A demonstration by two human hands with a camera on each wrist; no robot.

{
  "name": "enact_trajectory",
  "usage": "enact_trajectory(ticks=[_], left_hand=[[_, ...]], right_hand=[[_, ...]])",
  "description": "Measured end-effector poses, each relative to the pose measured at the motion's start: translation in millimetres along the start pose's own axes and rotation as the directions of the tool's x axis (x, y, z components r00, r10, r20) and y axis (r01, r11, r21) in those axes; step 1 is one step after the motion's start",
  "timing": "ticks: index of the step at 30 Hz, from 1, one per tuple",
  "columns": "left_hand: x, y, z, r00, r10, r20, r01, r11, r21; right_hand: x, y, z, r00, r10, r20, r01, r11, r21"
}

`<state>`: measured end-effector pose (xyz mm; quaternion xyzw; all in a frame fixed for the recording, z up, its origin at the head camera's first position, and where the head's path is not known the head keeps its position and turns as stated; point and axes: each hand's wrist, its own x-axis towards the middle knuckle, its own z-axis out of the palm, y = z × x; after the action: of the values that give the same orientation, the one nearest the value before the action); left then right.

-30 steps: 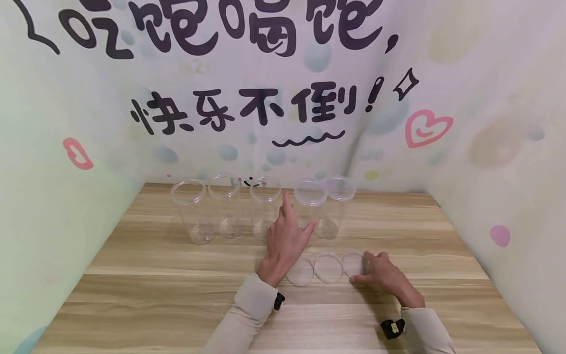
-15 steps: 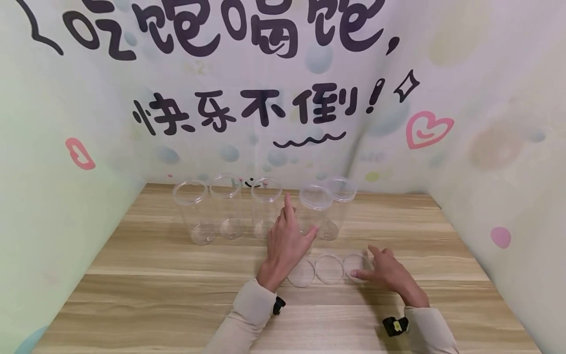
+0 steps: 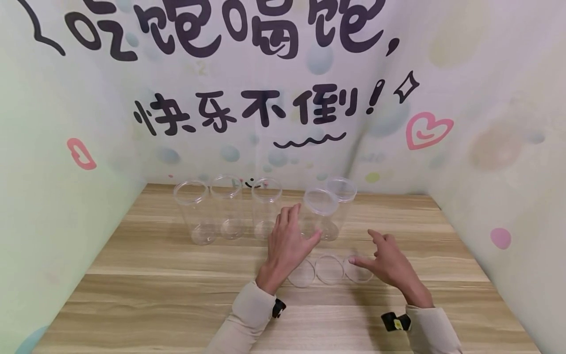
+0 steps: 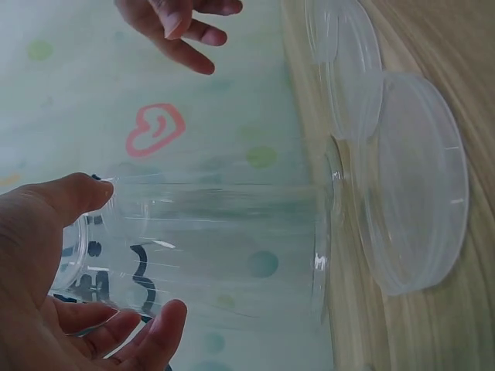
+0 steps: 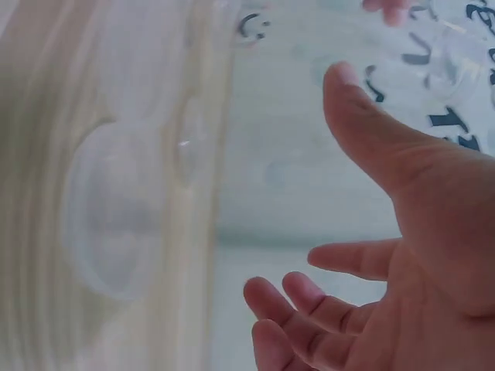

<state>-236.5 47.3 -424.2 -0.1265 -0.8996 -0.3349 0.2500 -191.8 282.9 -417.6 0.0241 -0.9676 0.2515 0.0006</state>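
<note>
My left hand (image 3: 287, 246) grips a clear plastic jar (image 3: 321, 202) with a whitish lidded top. In the left wrist view the thumb lies on one side of this jar (image 4: 224, 232) and the fingers on the other; its base is close over the table. My right hand (image 3: 393, 263) is spread with nothing in it, thumb overlapping the rightmost of three round clear lids (image 3: 358, 270) in the head view. The middle lid (image 3: 329, 269) and left lid (image 3: 302, 273) lie beside it in a row. The right wrist view shows that hand's fingers (image 5: 267, 297) loosely bent.
Another lidded jar (image 3: 342, 189) stands right behind the held one. To the left, three more clear jars (image 3: 191, 191) stand upright in a row along the back of the wooden table (image 3: 132, 295). A printed wall (image 3: 247, 157) rises behind them.
The gripped jar has moved right and toward me. My left fingers have bent from a straighter pose. The right hand has risen away from the rightmost lid.
</note>
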Motion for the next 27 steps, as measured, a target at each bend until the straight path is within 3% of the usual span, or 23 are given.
enact_trajectory(ticks=[8, 18, 27], left_hand=[[-2.6, 1.8, -1.5, 0.999, 0.04, -0.02, -0.04, 0.999, -0.003], [-4.2, 5.4, -4.0, 0.993, 0.105, -0.048, -0.105, 0.994, 0.0], [-8.5, 7.7, -4.2, 0.993, 0.113, -0.016, -0.114, 0.992, -0.048]], right_hand=[[-2, -26, -11, 0.988, -0.082, -0.128, 0.088, 0.995, 0.044], [-3, -58, -23, 0.948, -0.195, -0.253, 0.232, 0.965, 0.124], [0, -74, -21, 0.938, -0.194, -0.287, 0.27, 0.929, 0.252]])
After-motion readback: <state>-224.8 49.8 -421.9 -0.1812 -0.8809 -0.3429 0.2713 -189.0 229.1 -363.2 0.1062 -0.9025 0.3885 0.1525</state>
